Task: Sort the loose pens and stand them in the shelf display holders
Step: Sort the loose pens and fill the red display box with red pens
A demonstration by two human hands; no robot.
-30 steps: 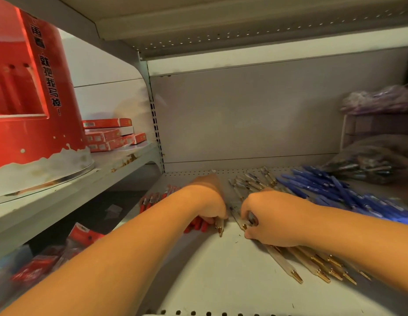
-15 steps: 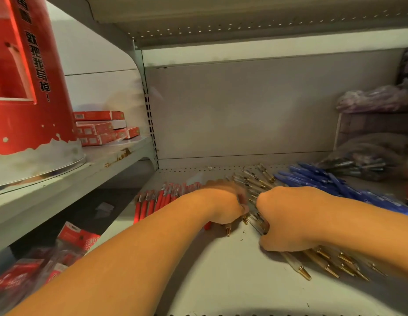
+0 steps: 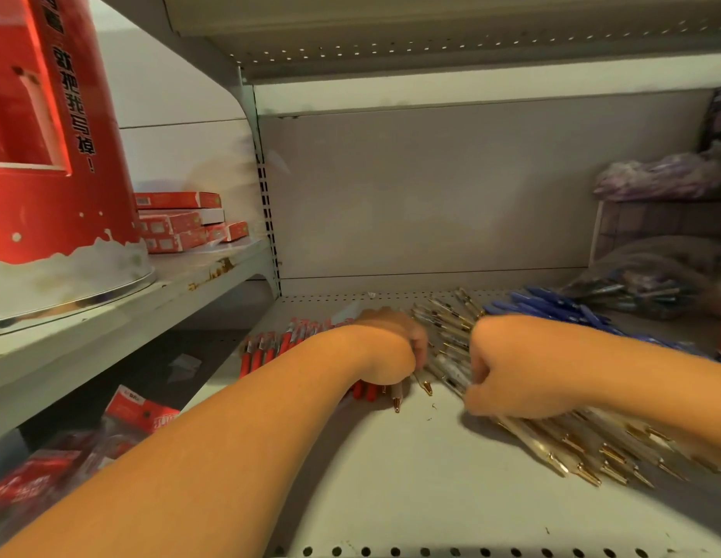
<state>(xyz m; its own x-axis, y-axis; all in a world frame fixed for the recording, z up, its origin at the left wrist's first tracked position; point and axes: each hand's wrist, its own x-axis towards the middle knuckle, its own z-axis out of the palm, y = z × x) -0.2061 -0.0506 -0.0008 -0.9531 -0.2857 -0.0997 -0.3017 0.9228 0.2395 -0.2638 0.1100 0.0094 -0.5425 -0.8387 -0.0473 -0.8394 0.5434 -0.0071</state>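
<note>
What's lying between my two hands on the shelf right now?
Clear pens with gold tips lie between the left hand and right hand, in the head view.

My left hand [image 3: 391, 350] curls over the red pens [image 3: 266, 350] lying on the shelf [image 3: 391, 485]. Just beside it, my right hand [image 3: 507, 376] grips a bundle of clear pens [image 3: 572, 449] with gold tips. Blue pens [image 3: 552, 306] lie behind it.

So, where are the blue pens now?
In the head view the blue pens lie far right on the shelf, behind the right hand, between the clear pens and a plastic bag.
</note>
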